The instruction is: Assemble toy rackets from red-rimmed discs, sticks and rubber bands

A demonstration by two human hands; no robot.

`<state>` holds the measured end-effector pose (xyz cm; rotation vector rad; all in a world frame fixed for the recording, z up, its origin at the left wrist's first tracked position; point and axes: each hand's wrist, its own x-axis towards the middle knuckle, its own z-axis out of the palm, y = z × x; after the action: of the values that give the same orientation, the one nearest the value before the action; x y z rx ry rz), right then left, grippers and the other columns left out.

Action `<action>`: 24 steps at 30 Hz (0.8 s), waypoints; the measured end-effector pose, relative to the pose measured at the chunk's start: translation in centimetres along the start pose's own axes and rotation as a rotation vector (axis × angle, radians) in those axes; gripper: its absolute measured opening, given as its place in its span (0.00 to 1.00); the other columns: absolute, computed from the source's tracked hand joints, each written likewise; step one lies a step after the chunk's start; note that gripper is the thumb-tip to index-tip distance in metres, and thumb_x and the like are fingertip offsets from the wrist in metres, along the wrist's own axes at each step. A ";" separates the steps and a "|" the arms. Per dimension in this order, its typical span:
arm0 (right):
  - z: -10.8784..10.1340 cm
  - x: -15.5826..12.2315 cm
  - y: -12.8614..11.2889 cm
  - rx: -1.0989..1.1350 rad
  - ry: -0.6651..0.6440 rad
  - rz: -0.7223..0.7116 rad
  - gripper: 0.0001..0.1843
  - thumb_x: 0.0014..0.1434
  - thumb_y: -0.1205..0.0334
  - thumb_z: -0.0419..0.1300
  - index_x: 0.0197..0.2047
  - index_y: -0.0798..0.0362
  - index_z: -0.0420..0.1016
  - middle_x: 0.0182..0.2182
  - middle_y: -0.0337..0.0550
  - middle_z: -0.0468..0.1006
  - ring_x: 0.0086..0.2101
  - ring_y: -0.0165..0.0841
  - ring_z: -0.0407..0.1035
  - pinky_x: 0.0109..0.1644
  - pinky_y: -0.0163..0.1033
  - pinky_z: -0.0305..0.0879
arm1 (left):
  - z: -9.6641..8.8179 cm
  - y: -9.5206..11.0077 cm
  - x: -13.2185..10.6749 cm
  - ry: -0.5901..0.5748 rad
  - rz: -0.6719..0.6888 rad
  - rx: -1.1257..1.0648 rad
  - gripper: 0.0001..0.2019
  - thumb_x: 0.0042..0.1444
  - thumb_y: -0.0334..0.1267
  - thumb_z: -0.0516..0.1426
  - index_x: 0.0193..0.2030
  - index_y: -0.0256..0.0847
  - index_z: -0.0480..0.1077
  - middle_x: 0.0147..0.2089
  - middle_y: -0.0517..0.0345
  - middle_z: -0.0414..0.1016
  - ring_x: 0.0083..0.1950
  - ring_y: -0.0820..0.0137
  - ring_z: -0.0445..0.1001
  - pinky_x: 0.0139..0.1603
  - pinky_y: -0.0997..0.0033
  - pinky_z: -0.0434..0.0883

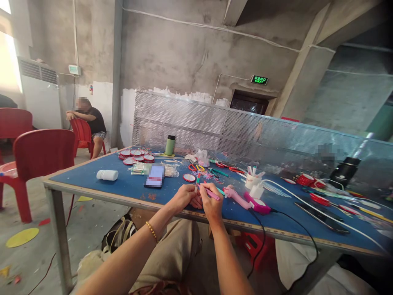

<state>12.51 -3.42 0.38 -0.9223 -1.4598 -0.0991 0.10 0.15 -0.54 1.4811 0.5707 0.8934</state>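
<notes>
Just beyond the table's front edge, my two hands are close together. My left hand has its fingers closed round a small thin strip that stands upright, with green, red and white on it. My right hand grips a pink marker pen like a writing tool, its tip end pointing toward the strip. Whether the tip touches the strip cannot be made out. A small round red-rimmed disc lies just behind the hands. To the right rests a pink glue gun with a black cord.
On the blue table are a white bottle, a phone, a green tumbler, red-rimmed discs, scissors and a white cup of pens. A mesh screen stands behind. A person sits far left.
</notes>
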 end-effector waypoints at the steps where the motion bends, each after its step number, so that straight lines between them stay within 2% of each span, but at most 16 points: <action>1: 0.0 0.0 0.1 -0.001 0.012 0.003 0.08 0.61 0.61 0.59 0.30 0.51 0.74 0.24 0.36 0.76 0.25 0.31 0.68 0.35 0.37 0.67 | 0.0 0.0 0.0 -0.001 -0.004 0.002 0.13 0.66 0.44 0.57 0.49 0.35 0.71 0.42 0.55 0.76 0.36 0.71 0.76 0.36 0.67 0.76; 6: 0.0 0.0 0.1 0.000 0.012 0.000 0.08 0.61 0.61 0.59 0.30 0.51 0.75 0.25 0.37 0.78 0.26 0.32 0.70 0.38 0.38 0.69 | 0.0 -0.1 0.1 0.001 -0.008 0.006 0.13 0.66 0.44 0.57 0.48 0.35 0.71 0.42 0.55 0.76 0.36 0.71 0.76 0.37 0.67 0.76; 11: 0.1 0.1 0.1 -0.004 0.004 -0.001 0.08 0.61 0.61 0.59 0.31 0.52 0.75 0.25 0.38 0.77 0.27 0.32 0.71 0.34 0.36 0.67 | 0.0 -0.1 0.0 -0.001 0.000 0.001 0.13 0.66 0.44 0.57 0.49 0.35 0.72 0.42 0.55 0.76 0.36 0.71 0.76 0.37 0.67 0.76; 15: 0.1 0.0 0.3 -0.009 0.032 0.006 0.09 0.61 0.61 0.59 0.30 0.51 0.74 0.23 0.36 0.75 0.25 0.31 0.68 0.35 0.36 0.68 | -0.1 -0.2 0.1 -0.003 0.003 -0.001 0.13 0.66 0.44 0.57 0.48 0.35 0.71 0.42 0.55 0.76 0.36 0.71 0.76 0.37 0.67 0.76; 21: 0.0 0.0 0.2 0.001 -0.007 0.006 0.08 0.62 0.60 0.59 0.32 0.52 0.75 0.26 0.38 0.77 0.28 0.32 0.71 0.34 0.36 0.68 | 0.0 -0.2 0.1 -0.006 0.010 0.001 0.13 0.66 0.44 0.57 0.48 0.35 0.72 0.42 0.55 0.76 0.37 0.71 0.76 0.37 0.67 0.76; 24: 0.0 0.1 0.4 -0.007 0.026 0.011 0.08 0.61 0.61 0.59 0.31 0.52 0.75 0.25 0.38 0.77 0.27 0.33 0.71 0.36 0.36 0.68 | 0.0 -0.2 0.0 -0.007 0.009 0.005 0.13 0.66 0.44 0.57 0.48 0.35 0.72 0.42 0.55 0.76 0.36 0.71 0.76 0.37 0.67 0.76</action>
<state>12.72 -3.11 0.23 -0.9320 -1.4311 -0.1077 0.12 0.23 -0.70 1.4914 0.5617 0.8938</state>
